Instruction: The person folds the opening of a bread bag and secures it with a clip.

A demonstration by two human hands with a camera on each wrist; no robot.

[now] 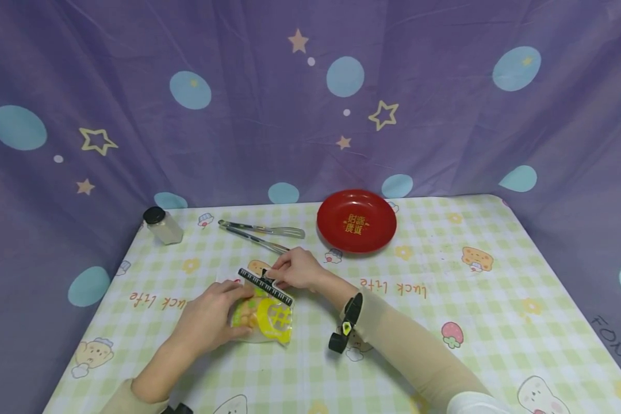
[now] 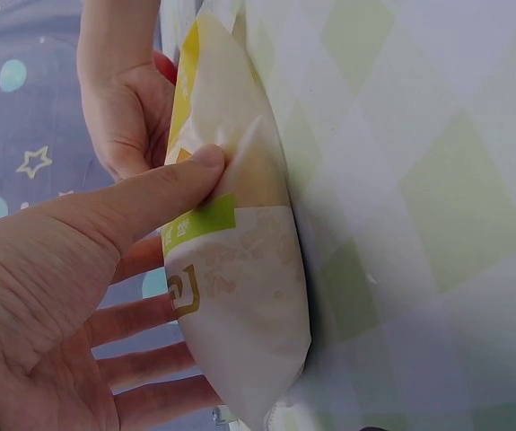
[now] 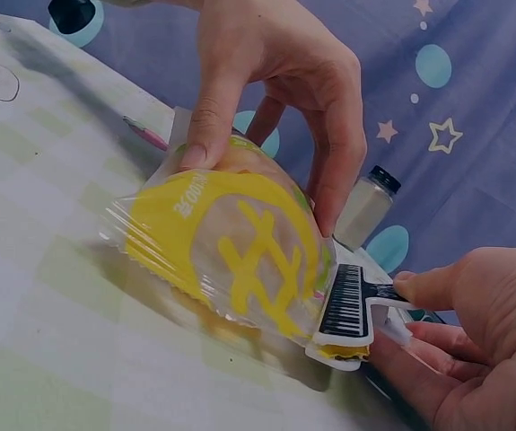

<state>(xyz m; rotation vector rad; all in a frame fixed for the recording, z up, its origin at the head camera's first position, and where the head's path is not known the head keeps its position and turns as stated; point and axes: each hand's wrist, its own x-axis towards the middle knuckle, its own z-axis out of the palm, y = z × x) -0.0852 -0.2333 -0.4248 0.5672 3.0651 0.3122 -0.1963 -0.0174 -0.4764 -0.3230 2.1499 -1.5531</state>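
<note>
A yellow and clear plastic food bag [image 1: 275,319] rests on the tablecloth, a pale bread-like filling showing through it. My left hand [image 1: 207,317] holds its side, thumb on one face and fingers against the other. Across the bag's far edge sits a bag clip [image 1: 265,287] with a black-and-white piano-key pattern. In the right wrist view, a strip of yellow packaging shows at the end of the clip [image 3: 343,305]. My right hand [image 1: 301,270] pinches the clip's handle between thumb and fingers. The back of the bag [image 2: 240,296] faces the left wrist camera.
Metal tongs [image 1: 261,229] lie just beyond my right hand, which partly covers one arm. A red plate [image 1: 356,238] with gold characters stands at the back. At the far left is a black-capped jar [image 1: 164,227]. A purple curtain [image 1: 269,115] hangs behind the table.
</note>
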